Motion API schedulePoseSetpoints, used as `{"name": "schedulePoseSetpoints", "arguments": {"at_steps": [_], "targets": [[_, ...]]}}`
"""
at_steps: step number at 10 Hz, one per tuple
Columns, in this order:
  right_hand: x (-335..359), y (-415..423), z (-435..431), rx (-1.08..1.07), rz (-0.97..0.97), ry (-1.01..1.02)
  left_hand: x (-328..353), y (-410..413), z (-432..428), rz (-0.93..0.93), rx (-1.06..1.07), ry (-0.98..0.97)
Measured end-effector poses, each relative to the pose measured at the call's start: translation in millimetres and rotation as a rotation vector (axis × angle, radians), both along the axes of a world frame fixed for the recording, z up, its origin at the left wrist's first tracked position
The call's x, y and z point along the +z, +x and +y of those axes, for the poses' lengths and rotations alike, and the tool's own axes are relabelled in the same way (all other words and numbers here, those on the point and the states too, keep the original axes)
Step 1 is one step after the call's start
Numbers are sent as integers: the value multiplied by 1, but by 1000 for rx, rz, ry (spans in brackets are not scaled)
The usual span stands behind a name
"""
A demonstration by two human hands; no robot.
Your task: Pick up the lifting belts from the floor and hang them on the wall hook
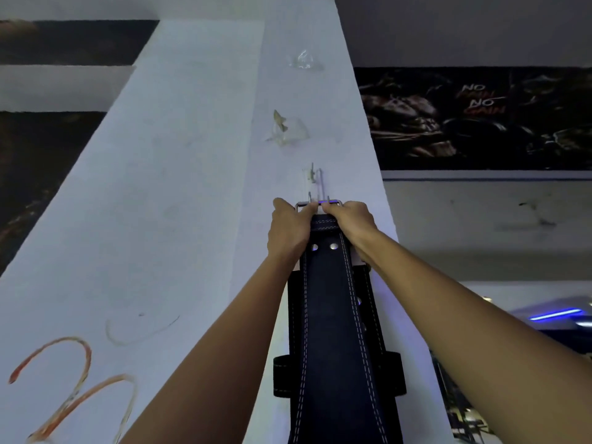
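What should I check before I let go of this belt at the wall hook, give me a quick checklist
1. Both hands on the buckle end: ok. The left hand and right hand grip the top of the belt.
2. Buckle level with the hook: ok, it sits at the hook's lower end.
3. Buckle frame actually over the hook: cannot tell, the fingers hide the contact.
4. Hook firm on the pillar: cannot tell; two broken clear fixtures above it suggest caution.
5. Belt hanging straight: ok, it runs down flat against the pillar.
6. Second belt behind stays put: cannot tell, only its edges show.
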State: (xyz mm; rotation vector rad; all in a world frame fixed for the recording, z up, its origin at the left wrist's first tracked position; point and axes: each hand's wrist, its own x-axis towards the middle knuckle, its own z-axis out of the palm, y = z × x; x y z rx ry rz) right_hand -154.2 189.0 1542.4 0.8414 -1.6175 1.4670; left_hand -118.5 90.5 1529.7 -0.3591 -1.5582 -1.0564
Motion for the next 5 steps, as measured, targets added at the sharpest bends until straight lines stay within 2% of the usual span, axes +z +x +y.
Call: {"name": "schedulePoseSetpoints", "arguments": {"at_steps": [1,2,3,4,5], "targets": [[3,0,-1,14,-52,-29,18,4,-3,-141,-213,102],[1,-1,-1,-23,-53,-26,23,4,-7,-186,-220,118],[-13,7,-6,-183,-39,31,4,4,-2,-99,-39,90],[-41,26,-4,-327,-19,67,-33,15,9,20,199,-32],[-94,36,1,-380,78,163,-79,22,7,90,327,-174]]}}
